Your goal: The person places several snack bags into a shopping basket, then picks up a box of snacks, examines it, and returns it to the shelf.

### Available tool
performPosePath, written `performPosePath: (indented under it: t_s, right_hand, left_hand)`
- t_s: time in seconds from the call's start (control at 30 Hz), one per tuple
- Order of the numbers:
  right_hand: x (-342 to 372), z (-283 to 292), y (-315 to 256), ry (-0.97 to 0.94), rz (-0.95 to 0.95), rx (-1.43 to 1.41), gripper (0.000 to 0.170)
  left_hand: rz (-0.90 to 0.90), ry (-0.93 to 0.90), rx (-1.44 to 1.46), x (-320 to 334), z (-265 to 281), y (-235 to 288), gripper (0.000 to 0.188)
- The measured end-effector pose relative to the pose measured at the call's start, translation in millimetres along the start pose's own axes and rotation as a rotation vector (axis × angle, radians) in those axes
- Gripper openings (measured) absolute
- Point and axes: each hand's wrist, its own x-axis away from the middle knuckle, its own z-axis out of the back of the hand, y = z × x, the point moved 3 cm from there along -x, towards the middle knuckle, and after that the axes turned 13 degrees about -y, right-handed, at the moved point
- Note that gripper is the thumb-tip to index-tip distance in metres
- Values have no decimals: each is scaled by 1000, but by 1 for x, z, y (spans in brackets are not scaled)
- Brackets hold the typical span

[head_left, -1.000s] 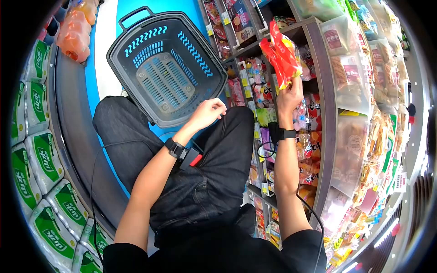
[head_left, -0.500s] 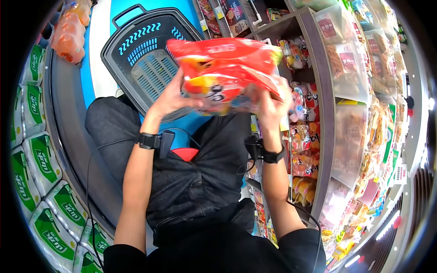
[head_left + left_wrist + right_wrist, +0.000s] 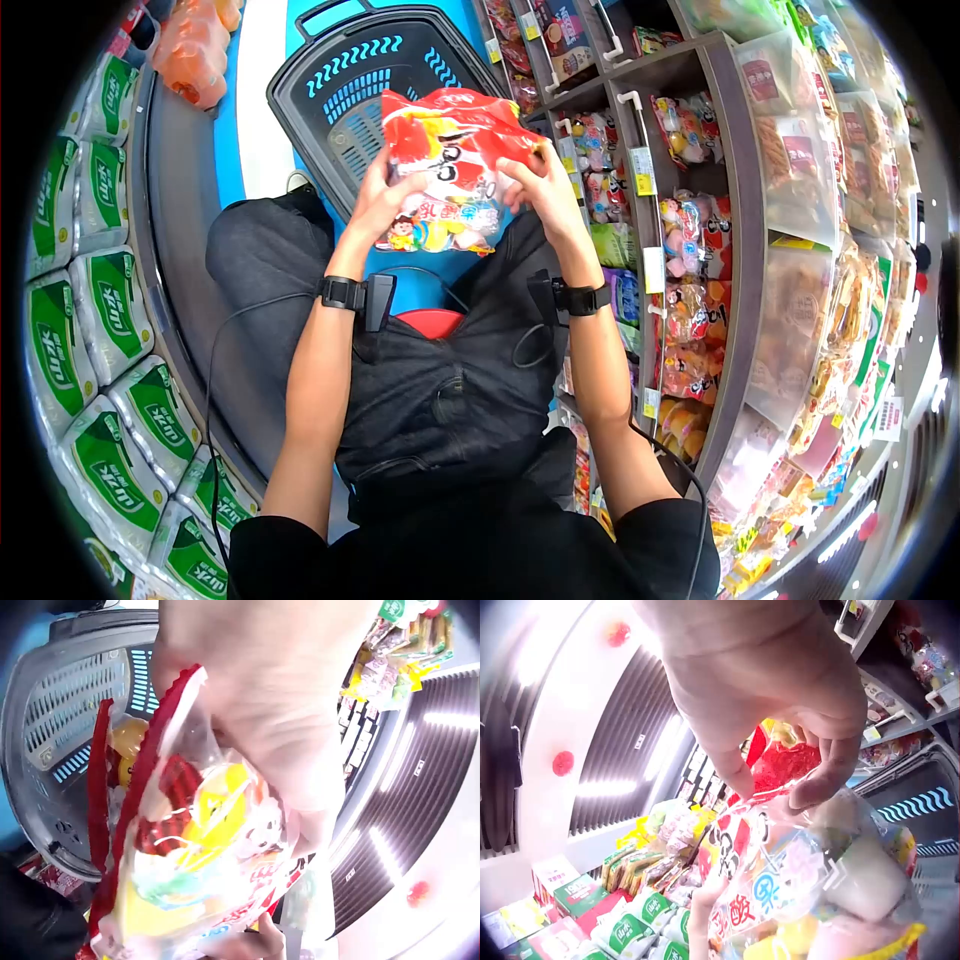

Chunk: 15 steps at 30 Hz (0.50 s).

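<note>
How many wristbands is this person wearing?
2: the left wristband, just behind the left hand, and the right wristband, just behind the right hand; both hands hold one bag. None seems hidden.

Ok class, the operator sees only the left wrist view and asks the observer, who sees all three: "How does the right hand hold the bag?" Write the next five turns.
Observer: In the right wrist view, the right hand pinches the bag by its red part.
Operator: What stands left of the basket, near the top of the head view?
Observer: Orange bottles.
Operator: Does the person wear anything on the wrists?
Observer: Yes, the head view shows black straps, one on each.
</note>
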Motion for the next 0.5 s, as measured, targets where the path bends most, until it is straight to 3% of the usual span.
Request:
performPosePath:
  t_s: [0.17,0.23,0.3,0.37,0.43,0.5]
  right_hand:
    - [7,23,-6,55,55,-99,55]
    - [6,38,7,123,113,65,60]
    - [15,32,-12,232,295,738,80]
    - [18,12,-32,189,464,1120,87]
    - [12,-6,-37,60,488,1146,88]
    - [-9,-6,-11,-214,402,1010,85]
  left_hand:
    - [51,41,326,-9,13,-32,54]
    - [62,74,343,-7,0,-14,52]
    - [-48,31,-212,-6,3,6,57]
    - [-31,-52,-718,1,-13,38,62]
    - [-70,-108,-913,5,-18,45,63]
    - [-107,-133,-944,9,-14,37,62]
